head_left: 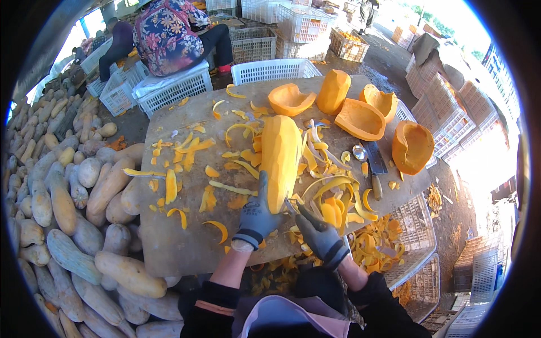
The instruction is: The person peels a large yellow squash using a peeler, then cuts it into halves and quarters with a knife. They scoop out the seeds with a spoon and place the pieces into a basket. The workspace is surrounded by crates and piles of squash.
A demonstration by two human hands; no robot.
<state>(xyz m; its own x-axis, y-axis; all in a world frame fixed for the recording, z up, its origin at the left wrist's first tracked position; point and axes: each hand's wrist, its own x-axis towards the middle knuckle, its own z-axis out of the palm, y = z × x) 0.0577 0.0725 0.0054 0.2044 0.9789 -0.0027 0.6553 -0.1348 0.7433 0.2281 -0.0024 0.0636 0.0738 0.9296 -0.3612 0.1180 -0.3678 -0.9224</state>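
A long peeled squash [279, 160] lies lengthwise on the wooden board [177, 249]. My left hand [258, 213], in a grey work glove, grips its near end. In my right hand [317, 230], also gloved, is a small peeler [290, 205], partly hidden by the fingers, close to the squash's near right side. Orange peel strips [334, 207] are heaped to the right, with more scattered on the left. Hollowed squash halves [361, 119] and an upright peeled piece [334, 92] stand at the back right. A cleaver [374, 158] and a metal spoon [359, 152] lie near them.
Unpeeled squashes [127, 270] are piled left of the board. A plastic crate of peelings [412, 228] stands below its right edge. Beyond the board are a white crate [274, 72], a seated person in a floral top [169, 36] and stacked crates [304, 25]. More crates [444, 110] stand right.
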